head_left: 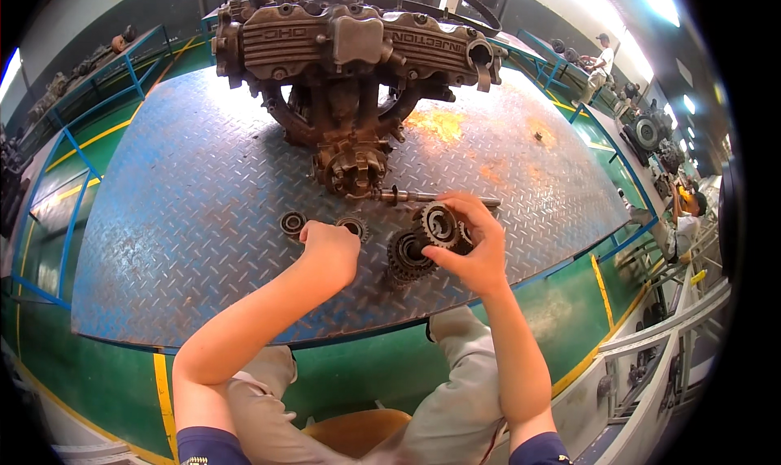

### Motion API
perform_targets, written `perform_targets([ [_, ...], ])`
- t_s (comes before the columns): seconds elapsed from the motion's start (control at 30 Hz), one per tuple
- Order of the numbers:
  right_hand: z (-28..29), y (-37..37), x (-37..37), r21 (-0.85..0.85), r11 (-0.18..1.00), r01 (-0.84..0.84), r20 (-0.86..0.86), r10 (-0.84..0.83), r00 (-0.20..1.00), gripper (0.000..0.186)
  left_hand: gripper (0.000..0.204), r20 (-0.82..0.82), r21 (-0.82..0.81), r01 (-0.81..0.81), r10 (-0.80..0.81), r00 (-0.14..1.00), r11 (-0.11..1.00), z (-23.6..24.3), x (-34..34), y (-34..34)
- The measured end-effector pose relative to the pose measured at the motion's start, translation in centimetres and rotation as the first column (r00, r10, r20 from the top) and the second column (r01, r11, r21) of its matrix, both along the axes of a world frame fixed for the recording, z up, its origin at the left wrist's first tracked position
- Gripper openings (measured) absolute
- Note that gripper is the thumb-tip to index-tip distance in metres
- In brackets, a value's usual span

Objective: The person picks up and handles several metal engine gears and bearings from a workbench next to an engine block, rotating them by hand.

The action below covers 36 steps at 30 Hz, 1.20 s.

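My right hand [478, 249] grips a toothed metal gear [440, 223], tilted so its hollow centre shows, between thumb and fingers. Directly beneath it, a wider dark gear [407, 257] rests on the steel plate, and part of another ring shows behind my fingers. My left hand [332, 253] is curled closed, back upward, against a smaller gear [355, 227]. Its fingertips are hidden, so what they hold cannot be made out. Just left of that hand lies a small bearing-like ring [292, 222]. A long metal shaft [423, 196] lies beyond both hands.
A large rusty engine part [350, 50] stands at the far side of the diamond-patterned steel tabletop [187, 213]. Blue-framed benches [122, 66] hold parts to the left. On the right are a wheel [647, 131], metal racks [675, 327] and other people [602, 62] farther off.
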State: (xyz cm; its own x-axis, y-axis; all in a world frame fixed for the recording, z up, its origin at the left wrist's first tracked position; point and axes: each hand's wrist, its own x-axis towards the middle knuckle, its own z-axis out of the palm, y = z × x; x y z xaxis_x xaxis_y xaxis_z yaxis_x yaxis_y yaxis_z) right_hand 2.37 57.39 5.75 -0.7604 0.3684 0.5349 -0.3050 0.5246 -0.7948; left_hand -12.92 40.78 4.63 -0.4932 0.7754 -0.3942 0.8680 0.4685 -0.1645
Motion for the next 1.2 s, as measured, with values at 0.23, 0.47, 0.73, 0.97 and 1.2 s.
perform_targets([
  [0.23,0.2,-0.6,0.4,0.051,0.995,0.090,-0.061,-0.086,0.994,0.057,0.068,0.036,0.585,0.191,-0.260,0.965,0.788,2.4,1.3,-0.6],
  [0.47,0.2,-0.2,0.8,-0.050,0.980,0.195,-0.179,-0.201,0.963,0.056,0.070,0.034,0.596,0.251,-0.336,0.941,0.762,2.0,1.8,-0.2],
  [0.73,-1.0,1.8,1.0,-0.271,0.936,0.227,-0.108,-0.263,0.959,0.051,0.051,0.199,0.741,0.162,-0.445,0.873,0.651,2.2,1.6,1.1],
  [0.97,-1.0,2.2,1.2,-0.356,0.909,0.218,-0.075,-0.260,0.963,0.051,0.047,0.185,0.709,0.176,-0.420,0.888,0.683,2.6,1.4,2.0],
  [1.2,-0.6,2.0,1.2,-0.326,0.921,0.213,-0.067,-0.247,0.967,0.051,0.048,0.126,0.715,0.247,-0.468,0.874,0.654,3.0,0.9,3.0],
])
